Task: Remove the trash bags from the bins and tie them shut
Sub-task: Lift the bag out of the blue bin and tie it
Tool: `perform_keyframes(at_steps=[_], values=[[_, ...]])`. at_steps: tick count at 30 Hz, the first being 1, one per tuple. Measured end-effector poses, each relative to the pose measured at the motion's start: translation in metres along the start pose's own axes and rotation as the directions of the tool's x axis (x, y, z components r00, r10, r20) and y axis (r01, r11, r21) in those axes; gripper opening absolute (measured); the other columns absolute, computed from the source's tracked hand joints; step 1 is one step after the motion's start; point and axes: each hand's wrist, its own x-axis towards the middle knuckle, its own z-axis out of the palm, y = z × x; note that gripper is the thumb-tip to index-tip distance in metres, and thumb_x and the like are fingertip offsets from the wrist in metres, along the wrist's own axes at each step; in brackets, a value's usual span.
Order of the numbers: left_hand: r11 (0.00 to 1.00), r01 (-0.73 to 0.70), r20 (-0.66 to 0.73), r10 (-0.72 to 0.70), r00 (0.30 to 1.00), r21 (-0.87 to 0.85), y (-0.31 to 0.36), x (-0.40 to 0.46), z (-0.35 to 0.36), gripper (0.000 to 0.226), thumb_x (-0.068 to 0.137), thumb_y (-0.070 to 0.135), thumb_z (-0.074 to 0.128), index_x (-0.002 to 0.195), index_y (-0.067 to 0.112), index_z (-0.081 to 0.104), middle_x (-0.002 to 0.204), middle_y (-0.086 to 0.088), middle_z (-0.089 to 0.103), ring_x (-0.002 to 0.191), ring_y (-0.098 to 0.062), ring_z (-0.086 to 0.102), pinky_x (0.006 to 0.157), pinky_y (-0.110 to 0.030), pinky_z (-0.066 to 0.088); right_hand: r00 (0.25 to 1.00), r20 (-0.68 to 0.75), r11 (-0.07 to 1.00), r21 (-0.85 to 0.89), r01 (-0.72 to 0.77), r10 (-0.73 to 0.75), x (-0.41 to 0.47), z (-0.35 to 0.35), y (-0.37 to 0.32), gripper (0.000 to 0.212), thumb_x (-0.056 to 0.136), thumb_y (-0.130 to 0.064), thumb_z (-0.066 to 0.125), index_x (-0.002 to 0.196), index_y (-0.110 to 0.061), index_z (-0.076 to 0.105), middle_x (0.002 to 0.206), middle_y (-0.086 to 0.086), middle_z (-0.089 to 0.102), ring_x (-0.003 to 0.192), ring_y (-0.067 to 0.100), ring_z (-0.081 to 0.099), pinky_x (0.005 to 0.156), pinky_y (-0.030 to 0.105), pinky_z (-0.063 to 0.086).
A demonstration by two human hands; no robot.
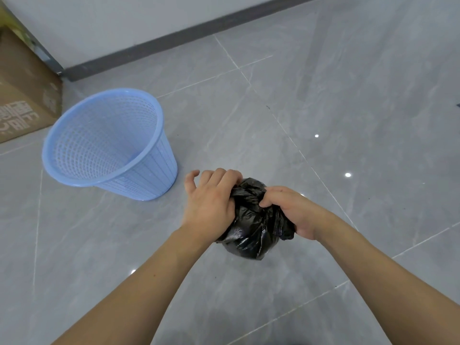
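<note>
Now your left hand and right hand both clutch a crumpled black bag, fingers curled into its gathered top; beside it the blue bin holds nothing.

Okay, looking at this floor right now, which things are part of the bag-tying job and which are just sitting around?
Part of the job:
black trash bag
blue bin
left hand
right hand

Just sitting around:
cardboard box

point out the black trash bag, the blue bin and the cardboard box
black trash bag (251, 235): head view, on its bulging lower body between the hands
blue bin (149, 175): head view, on its ribbed outer wall
cardboard box (22, 95): head view, on its brown side panel
</note>
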Motion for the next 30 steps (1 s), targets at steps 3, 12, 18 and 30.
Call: perform_keyframes(at_steps=[3, 12, 18, 30], values=[[0.989, 0.002, 0.015, 0.001, 1.0, -0.148, 0.001, -0.002, 0.001, 0.051, 0.07, 0.01, 0.039, 0.107, 0.035, 0.063, 0.094, 0.015, 0.051, 0.1, -0.013, 0.037, 0.101, -0.039, 0.02, 1.0, -0.01, 0.999, -0.037, 0.016, -0.017, -0.001, 0.0, 0.0, 0.019, 0.065, -0.019, 0.055, 0.081, -0.009, 0.058, 0.066, 0.006, 0.058, 0.06, 0.02, 0.056, 0.051, 0.022, 0.043], [0.884, 0.3, 0.16, -0.259, 0.953, -0.357, 0.0, 0.0, 0.005, 0.034, 0.077, 0.006, 0.041, 0.073, 0.036, 0.056, 0.101, 0.019, 0.049, 0.106, -0.011, 0.03, 0.097, -0.028, 0.015, 0.975, -0.115, 0.972, -0.161, 0.172, -0.192, 0.003, 0.004, 0.006, 0.021, 0.089, -0.002, 0.051, 0.096, -0.01, 0.068, 0.081, 0.005, 0.065, 0.07, 0.014, 0.059, 0.059, 0.019, 0.047], [0.984, 0.137, 0.046, -0.133, 0.99, -0.111, -0.005, -0.004, 0.006, 0.039, 0.068, 0.008, 0.046, 0.102, 0.027, 0.051, 0.109, 0.008, 0.047, 0.102, -0.02, 0.037, 0.093, -0.035, 0.024, 0.984, 0.125, 0.972, 0.186, -0.147, 0.125, -0.001, -0.007, -0.001, 0.031, 0.081, -0.011, 0.043, 0.081, -0.001, 0.073, 0.079, 0.013, 0.071, 0.064, 0.023, 0.068, 0.055, 0.024, 0.053], [0.916, 0.141, 0.129, -0.099, 0.987, -0.376, 0.005, -0.029, -0.012, 0.024, 0.077, 0.05, 0.057, 0.096, 0.038, 0.059, 0.112, 0.019, 0.037, 0.109, -0.008, 0.03, 0.097, -0.024, 0.02, 0.991, -0.073, 0.989, 0.106, -0.102, 0.11, 0.002, -0.006, 0.004, 0.028, 0.087, -0.033, 0.041, 0.077, -0.014, 0.059, 0.066, 0.003, 0.058, 0.053, 0.015, 0.054, 0.046, 0.022, 0.039]])
